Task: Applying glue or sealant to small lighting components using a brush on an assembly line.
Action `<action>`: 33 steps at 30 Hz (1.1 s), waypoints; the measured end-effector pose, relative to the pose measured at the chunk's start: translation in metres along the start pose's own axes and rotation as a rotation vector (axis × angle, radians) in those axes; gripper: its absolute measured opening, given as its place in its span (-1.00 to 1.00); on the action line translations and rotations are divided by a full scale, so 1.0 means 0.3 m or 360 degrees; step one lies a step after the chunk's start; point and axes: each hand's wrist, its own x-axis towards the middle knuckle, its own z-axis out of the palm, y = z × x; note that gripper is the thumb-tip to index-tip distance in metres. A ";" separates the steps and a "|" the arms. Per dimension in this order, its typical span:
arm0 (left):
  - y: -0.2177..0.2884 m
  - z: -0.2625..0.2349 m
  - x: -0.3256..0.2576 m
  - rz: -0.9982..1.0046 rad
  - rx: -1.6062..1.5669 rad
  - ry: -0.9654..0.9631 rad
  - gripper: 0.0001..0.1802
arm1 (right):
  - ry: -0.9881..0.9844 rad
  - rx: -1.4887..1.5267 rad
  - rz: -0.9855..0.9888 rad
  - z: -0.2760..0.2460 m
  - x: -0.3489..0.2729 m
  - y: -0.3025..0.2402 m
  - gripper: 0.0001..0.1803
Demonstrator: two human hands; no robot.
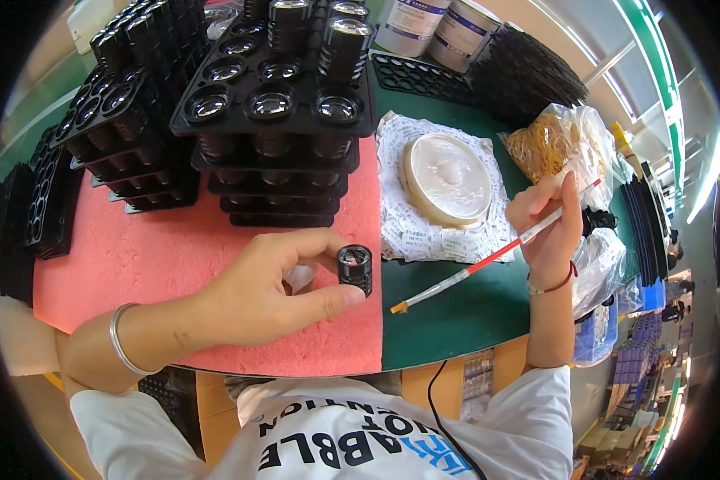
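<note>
Between the thumb and fingers of my left hand is a small black ribbed lens barrel, its open end facing up. It is held over the right edge of a pink foam mat. My right hand grips a slim paintbrush with a red and clear-white handle. The brush slants down to the left, its yellowish bristle tip above the green tabletop, apart from the barrel. Beyond the brush, a round dish with a pale, glossy covering or contents sits on printed white paper.
Stacked black trays carry several glass-topped lens barrels; another tray stack stands left. White cans and a black tray pile are at the back. A bag of yellow rubber bands lies right, near a blue bin.
</note>
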 end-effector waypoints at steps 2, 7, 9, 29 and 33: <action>-0.007 -0.006 0.003 -0.0012 0.0005 -0.0022 -0.74 | 0.0044 0.0090 0.0012 0.002 0.007 -0.007 -0.43; -0.004 0.009 0.004 -0.0040 -0.0164 0.0055 -0.77 | 0.0108 0.0252 0.0007 0.002 0.014 -0.026 -0.47; -0.022 0.005 0.008 -0.0049 -0.0220 0.0061 -0.77 | 0.0106 0.0315 0.0018 0.004 0.017 -0.028 -0.47; -0.016 -0.015 0.013 0.0019 -0.0109 0.0019 -0.74 | -0.0302 -0.0110 -0.0437 -0.001 -0.021 -0.001 -0.57; -0.014 -0.011 0.012 -0.0037 -0.0217 0.0018 -0.74 | -0.0350 -0.0067 -0.0504 -0.007 -0.016 0.007 -0.57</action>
